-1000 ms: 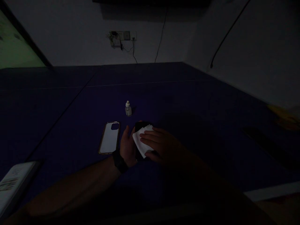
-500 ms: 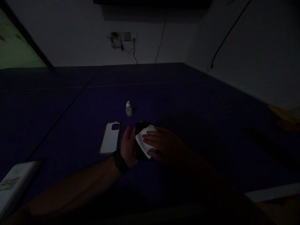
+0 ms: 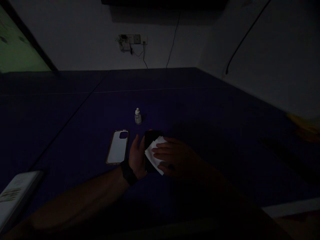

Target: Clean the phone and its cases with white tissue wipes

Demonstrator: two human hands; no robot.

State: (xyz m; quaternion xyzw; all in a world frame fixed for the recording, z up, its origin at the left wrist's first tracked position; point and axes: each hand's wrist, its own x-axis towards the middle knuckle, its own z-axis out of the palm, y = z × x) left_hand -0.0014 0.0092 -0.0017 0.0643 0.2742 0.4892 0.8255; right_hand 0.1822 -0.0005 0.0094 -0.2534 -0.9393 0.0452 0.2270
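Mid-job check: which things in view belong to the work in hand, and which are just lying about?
In hand:
dark phone-like slab, in the left hand
white cloth, under the right hand

Lying about:
phone case, perhaps related
small bottle, perhaps related
white printed block
yellow item, far right

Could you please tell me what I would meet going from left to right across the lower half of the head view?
White box-like object, phone case, left hand, white tissue over a dark phone, right hand, yellow item too dim to identify.
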